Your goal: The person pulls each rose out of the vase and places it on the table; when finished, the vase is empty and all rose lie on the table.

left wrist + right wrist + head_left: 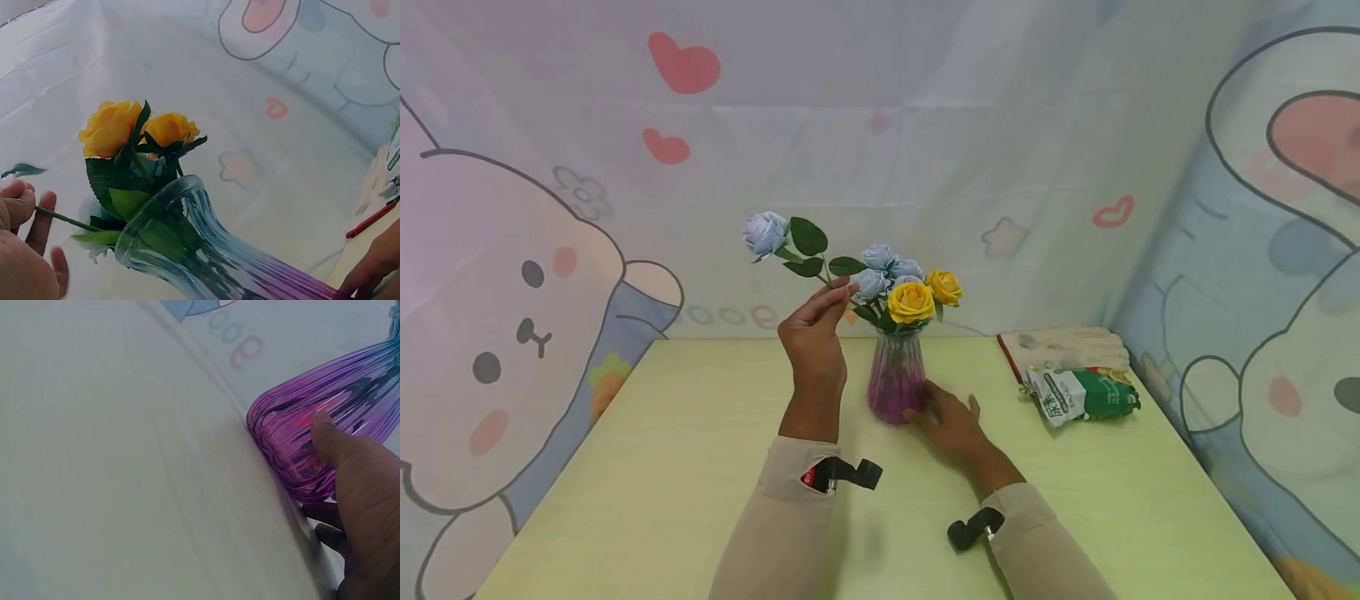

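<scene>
Currently, my left hand (816,337) is clamped by thumb and fingertips on the green stem (65,219) of a single blue rose (766,235), held clear above the table (700,467). The rose slants, its bloom up and toward the table's left edge, its stem running down past my fingers toward the vase (897,379); I cannot tell whether the stem's end is inside the mouth. Green leaves (808,237) branch from the stem just above my grip. The vase stands upright near the table's far edge, about midway between the left and right edges. It is ribbed and see-through, bluish at the mouth and purple at the base. My right hand (951,423) is closed about its lower part from the right, the thumb against the purple wall and the other fingers round toward the far side. In the vase I record a cluster of blue roses (871,285) and two yellow roses (911,302), the yellow ones on the right. By the far right corner of the table lies a cream fabric item (1063,346) with a red trim; a green and white packet (1086,396) lies against its near side, toward the right edge. Beyond the far edge hangs a printed cloth (820,150) with hearts and cartoon figures.
</scene>
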The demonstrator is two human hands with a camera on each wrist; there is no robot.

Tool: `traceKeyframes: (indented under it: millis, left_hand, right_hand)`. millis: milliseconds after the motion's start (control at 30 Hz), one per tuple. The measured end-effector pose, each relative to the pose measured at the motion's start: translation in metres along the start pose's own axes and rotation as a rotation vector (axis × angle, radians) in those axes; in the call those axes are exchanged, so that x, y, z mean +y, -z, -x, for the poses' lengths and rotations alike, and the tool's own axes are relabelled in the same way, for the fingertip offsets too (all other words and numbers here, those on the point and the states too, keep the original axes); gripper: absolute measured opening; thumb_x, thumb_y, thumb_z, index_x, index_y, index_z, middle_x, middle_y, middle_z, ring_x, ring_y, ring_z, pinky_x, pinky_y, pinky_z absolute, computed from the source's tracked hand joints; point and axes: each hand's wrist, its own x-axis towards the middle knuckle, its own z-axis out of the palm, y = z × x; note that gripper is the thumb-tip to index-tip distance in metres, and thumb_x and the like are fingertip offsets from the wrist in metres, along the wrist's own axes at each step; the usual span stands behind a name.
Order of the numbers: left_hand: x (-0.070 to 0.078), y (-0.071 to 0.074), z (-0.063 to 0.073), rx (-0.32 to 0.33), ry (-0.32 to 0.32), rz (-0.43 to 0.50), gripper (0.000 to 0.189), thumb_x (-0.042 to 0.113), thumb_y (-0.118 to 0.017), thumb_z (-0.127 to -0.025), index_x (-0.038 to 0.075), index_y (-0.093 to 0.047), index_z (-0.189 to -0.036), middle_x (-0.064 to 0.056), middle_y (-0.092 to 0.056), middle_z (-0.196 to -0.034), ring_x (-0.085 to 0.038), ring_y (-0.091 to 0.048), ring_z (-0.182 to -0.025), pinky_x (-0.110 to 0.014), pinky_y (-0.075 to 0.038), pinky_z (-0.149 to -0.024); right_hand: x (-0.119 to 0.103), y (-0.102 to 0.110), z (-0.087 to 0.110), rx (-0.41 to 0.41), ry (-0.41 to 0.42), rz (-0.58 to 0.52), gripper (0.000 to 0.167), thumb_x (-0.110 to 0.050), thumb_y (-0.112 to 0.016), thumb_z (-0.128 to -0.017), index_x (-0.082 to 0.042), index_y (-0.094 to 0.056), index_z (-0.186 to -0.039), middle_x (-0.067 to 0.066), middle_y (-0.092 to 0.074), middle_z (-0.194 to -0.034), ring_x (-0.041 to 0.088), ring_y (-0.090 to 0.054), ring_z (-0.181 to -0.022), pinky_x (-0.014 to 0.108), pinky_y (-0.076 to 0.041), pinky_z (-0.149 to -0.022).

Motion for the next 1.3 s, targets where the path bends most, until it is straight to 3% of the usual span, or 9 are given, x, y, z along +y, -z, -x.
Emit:
traceKeyframes:
  millis: [133,233,367,433,500,667,967,1133,1300]
  left_hand:
    - [0.002,0.002,-0.003,0.016,-0.017,0.024,0.024,-0.016,-0.072,-0.096,0.002,-0.087,-0.103,-0.003,-0.084,-0.108,-0.019,-0.085,-0.095,-0.032,-0.063,-0.104]
    - [0.005,0.006,-0.006,0.042,-0.018,0.037,0.027,-0.015,-0.071,-0.098,0.005,-0.087,-0.107,-0.003,-0.081,-0.111,-0.018,-0.085,-0.090,-0.035,-0.060,-0.111]
    - [0.010,0.013,-0.008,0.106,-0.003,0.056,0.025,-0.011,-0.070,-0.101,0.006,-0.086,-0.111,-0.004,-0.077,-0.116,-0.017,-0.085,-0.093,-0.042,-0.037,-0.133]
    - [0.013,0.017,-0.009,0.143,0.006,0.081,0.023,-0.009,-0.071,-0.101,0.005,-0.086,-0.110,-0.006,-0.074,-0.118,-0.018,-0.085,-0.095,-0.045,-0.031,-0.136]
    - [0.016,0.022,-0.009,0.181,0.014,0.119,0.020,-0.008,-0.071,-0.101,0.003,-0.085,-0.108,-0.009,-0.071,-0.119,-0.020,-0.085,-0.096,-0.045,-0.033,-0.136]
    - [0.020,0.034,-0.012,0.230,0.019,0.180,0.017,-0.005,-0.070,-0.104,0.005,-0.083,-0.104,-0.011,-0.076,-0.124,-0.022,-0.084,-0.098,-0.042,-0.053,-0.121]
    - [0.027,0.058,-0.014,0.303,0.060,0.228,0.018,-0.002,-0.067,-0.106,0.005,-0.083,-0.108,-0.007,-0.075,-0.118,-0.021,-0.083,-0.100,-0.032,-0.060,-0.106]
    - [0.029,0.077,-0.017,0.295,0.072,0.165,0.018,-0.003,-0.067,-0.106,0.000,-0.081,-0.118,-0.008,-0.073,-0.113,-0.020,-0.083,-0.096,-0.030,-0.061,-0.103]
    - [0.021,0.100,-0.012,0.211,0.209,-0.029,0.019,0.000,-0.070,-0.105,-0.001,-0.080,-0.121,-0.001,-0.081,-0.117,-0.015,-0.084,-0.090,-0.028,-0.058,-0.110]
  right_hand:
    - [0.003,-0.002,-0.002,0.010,0.006,0.000,0.084,-0.064,-0.059,-0.107,-0.012,-0.039,-0.171,0.009,-0.051,-0.170,0.035,-0.042,-0.163,0.077,0.004,-0.132]
    - [0.006,-0.003,-0.004,0.013,0.012,0.001,0.084,-0.064,-0.060,-0.107,-0.013,-0.039,-0.171,0.009,-0.052,-0.169,0.034,-0.043,-0.162,0.077,0.004,-0.132]
    - [0.007,-0.002,-0.004,0.012,0.011,0.001,0.084,-0.064,-0.060,-0.107,-0.013,-0.039,-0.171,0.010,-0.052,-0.169,0.035,-0.043,-0.162,0.077,0.003,-0.132]
    - [0.007,-0.002,-0.004,0.008,0.005,-0.001,0.085,-0.064,-0.060,-0.107,-0.012,-0.039,-0.171,0.010,-0.050,-0.170,0.035,-0.043,-0.162,0.076,0.004,-0.132]
    - [0.006,-0.001,-0.003,0.003,0.001,-0.001,0.085,-0.063,-0.060,-0.107,-0.012,-0.039,-0.170,0.010,-0.049,-0.170,0.035,-0.043,-0.162,0.076,0.004,-0.132]
    - [0.007,-0.002,-0.004,0.005,0.009,0.018,0.084,-0.062,-0.061,-0.107,-0.010,-0.040,-0.170,0.012,-0.049,-0.170,0.036,-0.044,-0.162,0.078,0.001,-0.131]
    - [0.007,-0.001,-0.003,0.004,0.012,0.007,0.083,-0.061,-0.061,-0.107,-0.010,-0.039,-0.170,0.012,-0.049,-0.170,0.036,-0.043,-0.162,0.077,0.003,-0.132]
    - [0.008,-0.003,-0.003,-0.001,0.018,0.016,0.082,-0.060,-0.061,-0.108,-0.011,-0.039,-0.170,0.011,-0.049,-0.171,0.035,-0.043,-0.162,0.076,0.002,-0.132]
    - [0.007,-0.003,-0.003,0.007,0.027,0.013,0.081,-0.059,-0.062,-0.108,-0.011,-0.041,-0.169,0.012,-0.050,-0.170,0.036,-0.044,-0.161,0.078,0.001,-0.131]
